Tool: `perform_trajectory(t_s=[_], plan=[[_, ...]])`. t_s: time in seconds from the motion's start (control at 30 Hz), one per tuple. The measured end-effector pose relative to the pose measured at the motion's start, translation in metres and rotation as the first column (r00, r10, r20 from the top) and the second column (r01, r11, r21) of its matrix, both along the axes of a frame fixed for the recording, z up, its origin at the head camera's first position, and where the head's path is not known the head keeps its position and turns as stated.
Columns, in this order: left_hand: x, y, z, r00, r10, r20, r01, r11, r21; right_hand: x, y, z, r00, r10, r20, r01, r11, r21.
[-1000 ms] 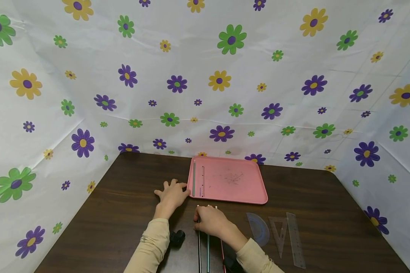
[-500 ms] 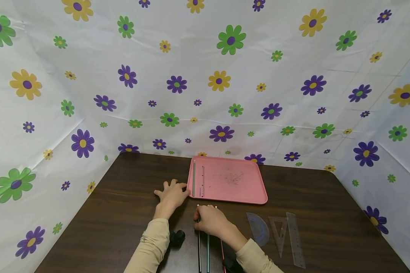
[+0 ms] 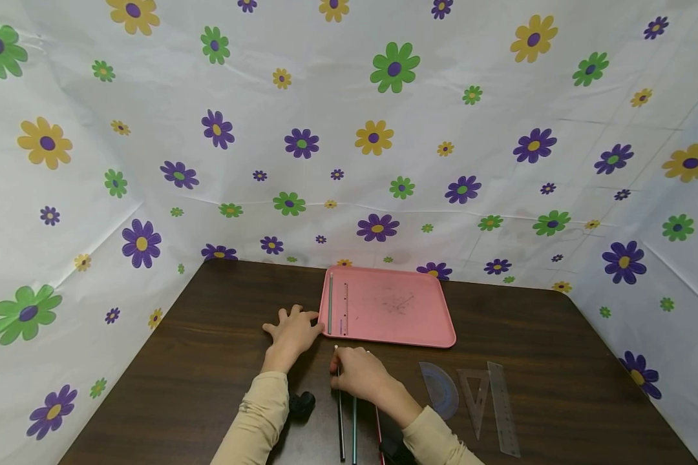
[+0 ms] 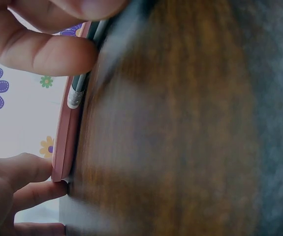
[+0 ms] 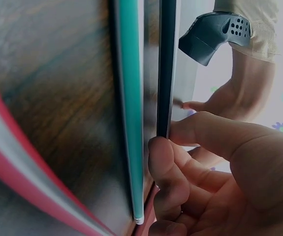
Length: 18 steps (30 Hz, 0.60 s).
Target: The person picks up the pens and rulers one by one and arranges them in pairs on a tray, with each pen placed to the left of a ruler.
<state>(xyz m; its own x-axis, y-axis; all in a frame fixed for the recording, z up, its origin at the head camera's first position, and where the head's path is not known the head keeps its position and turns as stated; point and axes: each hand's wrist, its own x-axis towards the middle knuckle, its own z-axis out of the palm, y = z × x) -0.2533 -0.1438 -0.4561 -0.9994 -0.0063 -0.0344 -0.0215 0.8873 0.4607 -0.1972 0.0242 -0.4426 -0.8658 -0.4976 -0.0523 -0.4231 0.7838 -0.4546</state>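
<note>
My right hand (image 3: 362, 374) pinches a black pencil (image 3: 341, 429) near its far, eraser end; the right wrist view shows the thumb and forefinger on the dark shaft (image 5: 167, 69). Beside it lie a teal pencil (image 3: 354, 433) and a red pencil (image 3: 379, 433), partly under the hand and forearm. With fingers spread on the table, my left hand (image 3: 293, 336) touches the near left corner of a pink tray (image 3: 407, 316). Inside the tray, along its left side, are a green pencil (image 3: 330, 303) and a narrow clear ruler (image 3: 346, 310).
To the right of my right arm lie a clear protractor (image 3: 440, 391), a set square (image 3: 474, 397) and a wider clear ruler (image 3: 503, 410). Black wrist cameras (image 3: 301, 405) sit on both wrists. A flowered sheet (image 3: 326, 161) hangs behind the dark wooden table (image 3: 209, 361).
The black pencil has shifted slightly forward toward the tray, and its near end now shows at the bottom of the head view. My left hand has stayed in place.
</note>
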Motion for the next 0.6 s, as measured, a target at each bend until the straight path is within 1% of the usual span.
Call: perform_trajectory(t_s=[0.13, 0.3, 0.6], plan=[[0.0003, 0.0000, -0.0001, 1.000, -0.001, -0.001, 0.001, 1.000, 0.002, 0.0000, 0.0003, 0.0002, 1.000, -0.012, 0.004, 0.012, 1.000, -0.004], [0.0007, -0.0002, 0.0001, 1.000, 0.001, -0.001, -0.001, 1.000, 0.005, -0.0007, 0.0007, 0.0009, 0.999, -0.031, -0.015, 0.031, 1.000, -0.004], [0.0008, -0.0004, 0.0006, 1.000, -0.002, 0.004, 0.002, 1.000, 0.009, -0.0014, 0.0043, 0.0015, 0.998, -0.059, -0.018, 0.058, 0.996, -0.064]])
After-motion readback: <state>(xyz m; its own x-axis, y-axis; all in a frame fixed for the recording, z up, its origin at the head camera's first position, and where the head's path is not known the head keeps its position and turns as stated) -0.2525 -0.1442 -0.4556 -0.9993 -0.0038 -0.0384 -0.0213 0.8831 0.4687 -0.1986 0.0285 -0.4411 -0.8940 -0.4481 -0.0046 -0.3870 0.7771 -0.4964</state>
